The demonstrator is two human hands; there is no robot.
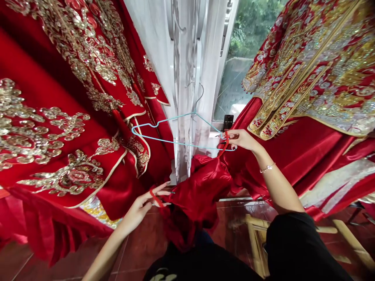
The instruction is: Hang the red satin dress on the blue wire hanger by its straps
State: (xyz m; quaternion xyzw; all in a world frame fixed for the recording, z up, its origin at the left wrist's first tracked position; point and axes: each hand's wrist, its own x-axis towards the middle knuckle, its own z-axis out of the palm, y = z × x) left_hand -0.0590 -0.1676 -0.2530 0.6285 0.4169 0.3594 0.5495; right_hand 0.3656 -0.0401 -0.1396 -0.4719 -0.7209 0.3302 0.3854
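Observation:
A light-blue wire clothes hanger (172,142) with a silver hook is held level in front of me. My right hand (239,139) is closed on its right end, where a red strap (225,145) loops over the wire. From that strap hangs a red satin garment (202,185), bunched and crumpled below the hanger. Lower down on the left, my left hand (148,201) grips another red strap (156,198) of the garment between thumb and fingers, apart from the hanger's left end.
Red gowns with sequin embroidery (76,171) hang close on the left. An embroidered red and gold jacket (316,70) hangs on the right. Between them stands a white rack frame (184,54) before a window (246,58). A bamboo chair (254,242) is on the tiled floor.

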